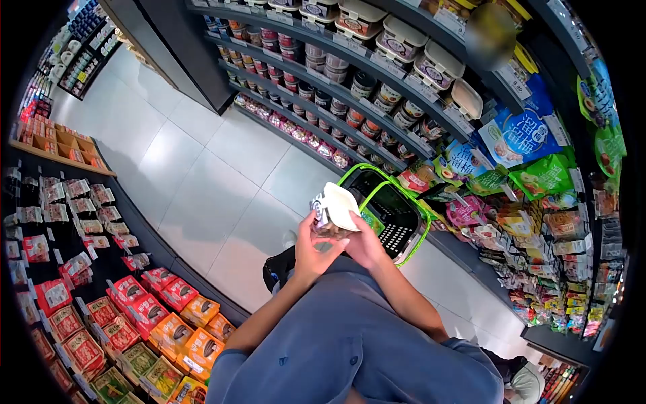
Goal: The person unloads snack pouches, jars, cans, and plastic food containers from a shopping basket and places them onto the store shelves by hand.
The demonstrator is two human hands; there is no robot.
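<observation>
A clear food tub (336,209) with a white lid and a printed label is held up in front of my body, tilted. Dark contents show through its side, but I cannot make out what they are. My left hand (315,250) grips it from the left and below, thumb and fingers curved around it. On the other side, my right hand (367,244) has its fingers against the lid and lower edge. Just beyond my right hand is a black shopping basket (407,210) with a green rim and handle. Inside the basket lies a green packet (373,219), partly hidden.
Shelves ahead carry rows of similar white-lidded tubs (402,35) and small jars (363,84). Hanging snack bags (521,135) crowd the right side. At left, a low display holds red boxes (147,311) and orange boxes (202,347). Grey tiled floor (222,192) runs between.
</observation>
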